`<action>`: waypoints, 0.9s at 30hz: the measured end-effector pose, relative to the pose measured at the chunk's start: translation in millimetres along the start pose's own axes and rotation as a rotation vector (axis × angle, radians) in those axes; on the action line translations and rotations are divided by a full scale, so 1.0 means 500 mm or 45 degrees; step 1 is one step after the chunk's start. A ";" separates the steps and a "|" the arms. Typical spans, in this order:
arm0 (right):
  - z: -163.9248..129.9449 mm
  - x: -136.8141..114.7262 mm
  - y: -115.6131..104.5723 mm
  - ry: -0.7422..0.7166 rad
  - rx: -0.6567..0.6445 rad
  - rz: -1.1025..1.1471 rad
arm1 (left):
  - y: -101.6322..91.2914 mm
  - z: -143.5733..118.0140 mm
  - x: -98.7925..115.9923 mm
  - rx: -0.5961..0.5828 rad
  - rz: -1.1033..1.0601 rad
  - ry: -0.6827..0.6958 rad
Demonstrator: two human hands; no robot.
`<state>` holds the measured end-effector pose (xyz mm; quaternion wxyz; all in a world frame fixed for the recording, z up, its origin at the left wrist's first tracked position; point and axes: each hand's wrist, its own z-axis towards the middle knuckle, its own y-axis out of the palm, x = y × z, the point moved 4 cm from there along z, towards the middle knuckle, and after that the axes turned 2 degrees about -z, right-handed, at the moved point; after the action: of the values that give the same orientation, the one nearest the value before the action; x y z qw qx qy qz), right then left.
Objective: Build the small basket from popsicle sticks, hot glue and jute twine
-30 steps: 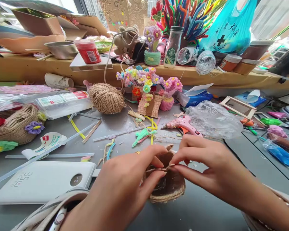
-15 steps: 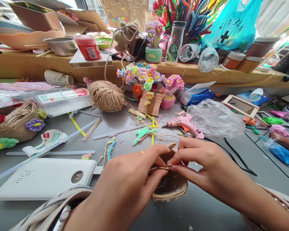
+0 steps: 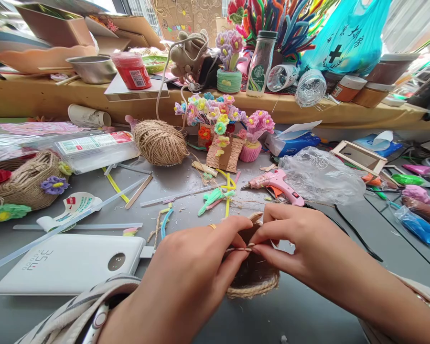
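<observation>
A small basket wound from brown jute twine (image 3: 253, 282) sits on the grey table near the front, partly hidden by my hands. My left hand (image 3: 189, 272) and my right hand (image 3: 308, 248) meet over its mouth. Both pinch a thin strand of twine (image 3: 241, 249) stretched between thumb and fingertips just above the basket's rim. A gold ring is on my left hand. A pink hot glue gun (image 3: 277, 184) lies just beyond my right hand.
A twine ball (image 3: 160, 142) and pipe-cleaner flower pots (image 3: 218, 129) stand behind. A white power bank (image 3: 69, 263) lies at the left, clear glue sticks (image 3: 71, 222) above it, a crumpled plastic bag (image 3: 320, 177) at the right, a cluttered wooden shelf (image 3: 39, 98) at the back.
Both hands stay pinched on the strand over the basket, their fingertips drawing slightly closer together. The view has shifted a little; nothing else moved.
</observation>
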<state>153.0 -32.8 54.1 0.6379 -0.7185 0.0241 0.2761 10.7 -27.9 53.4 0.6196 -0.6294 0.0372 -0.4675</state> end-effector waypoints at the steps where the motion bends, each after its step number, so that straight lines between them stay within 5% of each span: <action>1: 0.000 0.000 -0.001 -0.006 0.000 -0.012 | 0.000 0.000 0.000 0.001 0.000 -0.001; 27: -0.002 -0.004 -0.009 0.017 0.115 0.217 | 0.000 0.000 0.003 -0.048 0.018 -0.044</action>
<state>153.6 -33.6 59.1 0.6437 -0.6861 0.1018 0.3233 11.8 -28.7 54.0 0.6114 -0.6487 0.0399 -0.4515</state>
